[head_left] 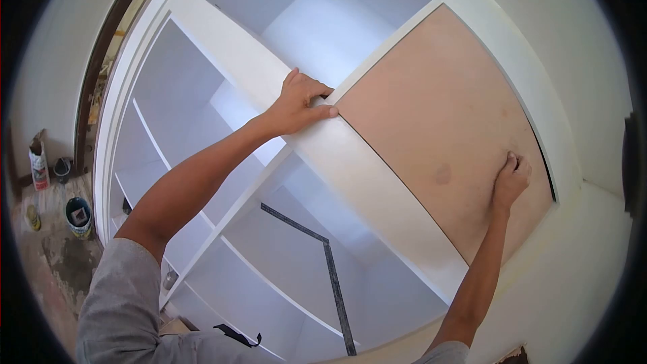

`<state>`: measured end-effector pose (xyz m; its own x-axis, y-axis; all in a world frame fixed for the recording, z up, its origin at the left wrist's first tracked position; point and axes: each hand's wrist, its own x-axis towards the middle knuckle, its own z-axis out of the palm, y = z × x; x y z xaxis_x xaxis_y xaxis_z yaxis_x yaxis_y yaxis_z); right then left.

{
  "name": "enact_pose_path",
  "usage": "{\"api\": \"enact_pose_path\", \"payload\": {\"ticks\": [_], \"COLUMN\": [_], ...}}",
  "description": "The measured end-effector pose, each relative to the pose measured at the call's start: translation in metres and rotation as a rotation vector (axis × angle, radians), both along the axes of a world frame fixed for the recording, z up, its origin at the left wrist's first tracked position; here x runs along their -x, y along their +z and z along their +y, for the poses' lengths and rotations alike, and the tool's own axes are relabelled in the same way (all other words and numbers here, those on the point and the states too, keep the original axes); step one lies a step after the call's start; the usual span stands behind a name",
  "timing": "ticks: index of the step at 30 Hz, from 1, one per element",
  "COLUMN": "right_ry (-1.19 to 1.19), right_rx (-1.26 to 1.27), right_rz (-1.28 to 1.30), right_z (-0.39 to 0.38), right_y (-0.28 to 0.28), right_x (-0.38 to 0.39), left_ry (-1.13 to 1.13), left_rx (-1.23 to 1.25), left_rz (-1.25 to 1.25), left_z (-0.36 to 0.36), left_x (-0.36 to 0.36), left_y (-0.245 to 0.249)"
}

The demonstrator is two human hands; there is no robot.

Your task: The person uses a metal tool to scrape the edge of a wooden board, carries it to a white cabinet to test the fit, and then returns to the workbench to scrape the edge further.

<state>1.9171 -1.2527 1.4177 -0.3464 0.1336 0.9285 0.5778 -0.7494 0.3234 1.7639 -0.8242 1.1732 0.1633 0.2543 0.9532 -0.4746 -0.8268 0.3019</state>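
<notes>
A plain tan wooden panel (431, 114) sits in an upper opening of a white cabinet (236, 44). My left hand (301, 102) grips the cabinet frame where the divider meets the wide rail; its thumb lies near the panel's corner and its fingertips are partly hidden behind the edge. Against the panel's face, toward its far right end, my right hand (512, 178) is closed with the fingers curled together. What those fingers hold, if anything, is too small to make out. A narrow dark gap shows along the panel's right edge.
Shelves (269, 280) fill the lower cabinet, with a dark angled metal bar (329, 256) across them. A bucket (79, 217), a small dark pot (63, 169) and a bag (39, 165) stand on the floor at left, by a doorway. A wall (573, 47) borders the cabinet at right.
</notes>
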Motion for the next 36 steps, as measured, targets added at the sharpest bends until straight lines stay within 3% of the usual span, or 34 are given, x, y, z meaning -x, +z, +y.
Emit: {"api": "enact_pose_path", "payload": {"ticks": [6, 14, 24, 26, 29, 30, 31, 33, 36], "right_ry": [-0.080, 0.017, -0.006, -0.016, -0.033, 0.109, 0.021, -0.022, 0.016], "right_rx": [-0.018, 0.001, -0.025, 0.006, -0.024, -0.079, -0.033, -0.038, 0.012], "right_rz": [-0.070, -0.049, -0.017, -0.144, -0.004, 0.169, 0.014, -0.078, -0.032], "right_z": [-0.004, -0.005, -0.009, -0.009, -0.012, -0.010, -0.022, -0.020, -0.014], "right_y": [0.002, 0.001, 0.001, 0.001, -0.001, -0.006, 0.004, 0.005, 0.006], "right_x": [-0.001, 0.003, 0.007, 0.007, -0.006, -0.006, -0.038, -0.027, -0.004], "left_ry": [0.013, 0.006, 0.007, 0.040, 0.120, 0.171, 0.156, 0.155, 0.108], "left_rx": [0.004, -0.005, 0.034, -0.012, -0.127, -0.117, -0.116, -0.070, 0.070], "left_rz": [0.014, 0.052, -0.097, -0.027, -0.289, -0.339, -0.268, -0.158, 0.010], "left_z": [0.001, 0.004, -0.002, -0.001, 0.012, 0.019, 0.011, -0.007, -0.019], "left_x": [-0.002, -0.006, -0.013, -0.008, -0.032, -0.045, -0.038, -0.019, -0.008], "left_y": [0.004, 0.006, 0.004, 0.007, -0.001, -0.005, -0.002, 0.004, 0.007]}}
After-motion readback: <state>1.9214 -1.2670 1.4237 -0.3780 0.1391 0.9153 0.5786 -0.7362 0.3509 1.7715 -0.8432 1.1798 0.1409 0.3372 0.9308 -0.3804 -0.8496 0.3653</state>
